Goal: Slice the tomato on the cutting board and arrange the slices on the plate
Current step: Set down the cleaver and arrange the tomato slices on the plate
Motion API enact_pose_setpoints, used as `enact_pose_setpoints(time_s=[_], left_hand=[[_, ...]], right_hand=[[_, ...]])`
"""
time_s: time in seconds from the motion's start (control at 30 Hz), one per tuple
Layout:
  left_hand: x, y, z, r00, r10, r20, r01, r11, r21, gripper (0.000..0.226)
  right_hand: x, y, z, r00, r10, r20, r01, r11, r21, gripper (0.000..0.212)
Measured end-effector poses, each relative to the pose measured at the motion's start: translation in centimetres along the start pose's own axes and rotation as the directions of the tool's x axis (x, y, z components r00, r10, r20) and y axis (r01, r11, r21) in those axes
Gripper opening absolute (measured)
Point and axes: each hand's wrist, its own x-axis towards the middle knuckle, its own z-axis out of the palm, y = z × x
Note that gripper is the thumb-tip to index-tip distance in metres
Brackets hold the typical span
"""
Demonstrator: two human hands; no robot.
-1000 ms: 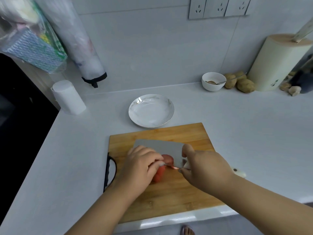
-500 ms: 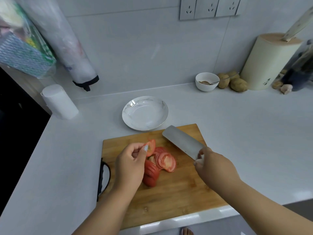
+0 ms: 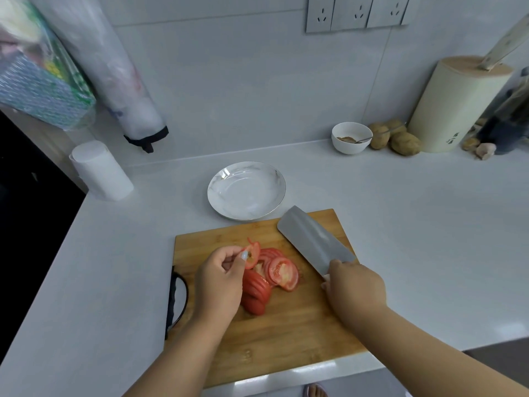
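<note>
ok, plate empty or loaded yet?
Empty. The plate shows bare white; all slices lie on the board, except one in the left hand.

Bare table (image 3: 415,224) lies open at right of frame and at lower left. The cleaver blade (image 3: 313,242) slants across the cutting board's (image 3: 286,333) upper right corner, just below the plate (image 3: 246,190).

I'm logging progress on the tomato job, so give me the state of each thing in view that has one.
Left hand: pinching one tomato slice, lifted off the board.
Right hand: gripping the cleaver, blade angled over the cutting board.
Tomato: sliced, slices fanned on the board.
Plate: holds no slices.
Small bowl: brown contents, spoon in it.
Knife block: one handle sticking out.
</note>
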Motion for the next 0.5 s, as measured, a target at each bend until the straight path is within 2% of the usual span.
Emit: enact_pose_setpoints(time_s=[0.13, 0.2, 0.27, 0.33, 0.37, 0.43, 0.5], left_hand=[[0.4, -0.2, -0.9, 0.995, -0.093, 0.028, 0.095, 0.991, -0.088, 0.007], [0.5, -0.3, -1.6, 0.991, -0.122, 0.045, 0.127, 0.984, -0.122, 0.008], [0.5, -0.3, -2.2, 0.989, -0.143, 0.031, 0.146, 0.977, -0.154, 0.009], [0.5, -0.5, -2.6, 0.984, -0.176, 0.015, 0.176, 0.965, -0.194, 0.007], [0.4, -0.6, -2.8, 0.980, -0.199, 0.014, 0.198, 0.957, -0.210, 0.007], [0.2, -1.0, -3.1, 0.969, -0.245, 0.018, 0.242, 0.941, -0.238, 0.007], [0.0, -1.6, -3.3, 0.960, -0.281, 0.018, 0.276, 0.926, -0.256, 0.009]], right_hand=[[0.0, -0.2, -0.6, 0.999, -0.030, 0.023, 0.031, 0.998, -0.049, 0.020], [0.0, -0.7, -1.5, 0.994, -0.091, -0.054, 0.088, 0.995, -0.042, 0.024], [0.1, -1.9, -2.3, 0.975, -0.165, -0.151, 0.180, 0.980, 0.091, 0.028], [-0.1, -3.9, -2.5, 0.943, -0.252, -0.216, 0.307, 0.909, 0.281, 0.024], [-0.2, -4.8, -2.3, 0.915, -0.323, -0.242, 0.388, 0.868, 0.309, 0.020], [-0.5, -6.4, -1.5, 0.855, -0.428, -0.295, 0.507, 0.811, 0.292, 0.017], [-0.9, -7.5, -0.8, 0.826, -0.476, -0.302, 0.548, 0.804, 0.230, 0.023]])
